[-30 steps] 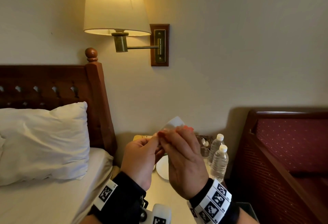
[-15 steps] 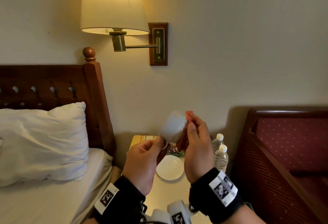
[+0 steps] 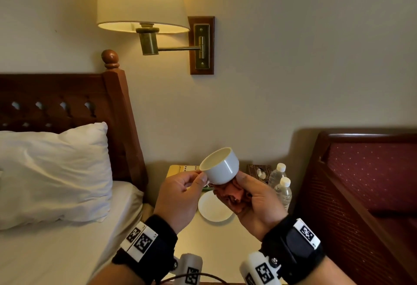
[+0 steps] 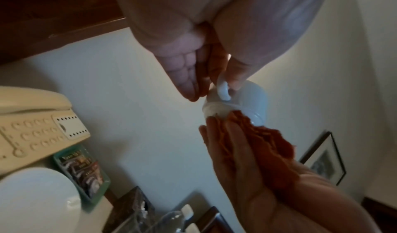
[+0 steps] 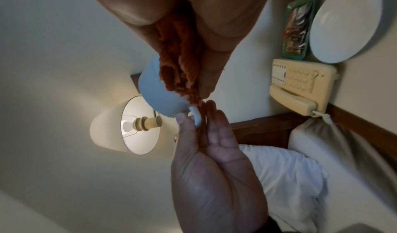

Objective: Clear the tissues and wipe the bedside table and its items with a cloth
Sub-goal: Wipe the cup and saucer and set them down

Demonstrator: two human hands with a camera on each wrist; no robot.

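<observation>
My left hand (image 3: pixel 180 194) pinches the handle of a small white cup (image 3: pixel 222 167), held tilted in the air above the bedside table (image 3: pixel 216 246). In the left wrist view the cup's handle (image 4: pixel 223 90) sits between thumb and finger. My right hand (image 3: pixel 257 201) holds a bunched orange cloth (image 3: pixel 232 194) and presses it against the cup's underside; the cloth (image 5: pixel 178 66) covers part of the cup (image 5: pixel 154 94) in the right wrist view. No tissues are visible apart from the box.
On the table stand a white saucer (image 3: pixel 214 208), a cream telephone (image 3: pixel 180 169), a green tray of sachets (image 4: pixel 83 170), a dark tissue box (image 3: pixel 259 170) and two water bottles (image 3: pixel 282 187). A bed with pillow (image 3: pixel 52 172) lies left, a red chair (image 3: pixel 365 194) right, a wall lamp (image 3: pixel 140 0) above.
The cup has turned from mouth-away to mouth-up and tilted left. My right hand has dropped from covering the cup to under its base with the cloth.
</observation>
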